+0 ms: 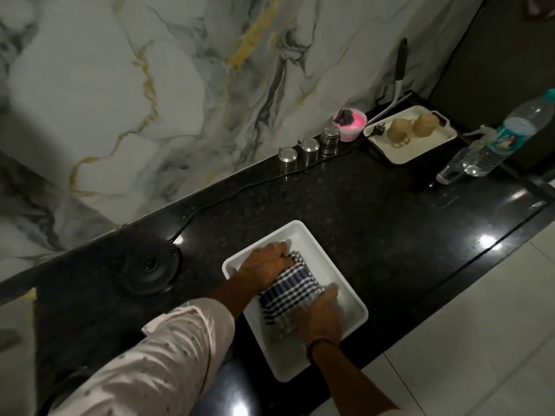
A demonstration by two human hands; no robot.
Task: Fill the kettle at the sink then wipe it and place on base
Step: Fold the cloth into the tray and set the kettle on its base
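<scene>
A blue-and-white checked cloth [288,291] lies folded in a white tray [348,295] on the black counter. My left hand [265,264] presses on the cloth's far left edge. My right hand [319,315] grips its near right edge and looks blurred. The round black kettle base [148,267] sits bare on the counter, left of the tray, with its cord running off along the wall. No kettle is in view.
Three steel canisters [309,148] and a pink tub [350,123] stand by the marble wall. Further right is a cream tray [420,148] with two glass mugs. A plastic water bottle [495,142] stands at the far right. The counter's front edge drops to a tiled floor.
</scene>
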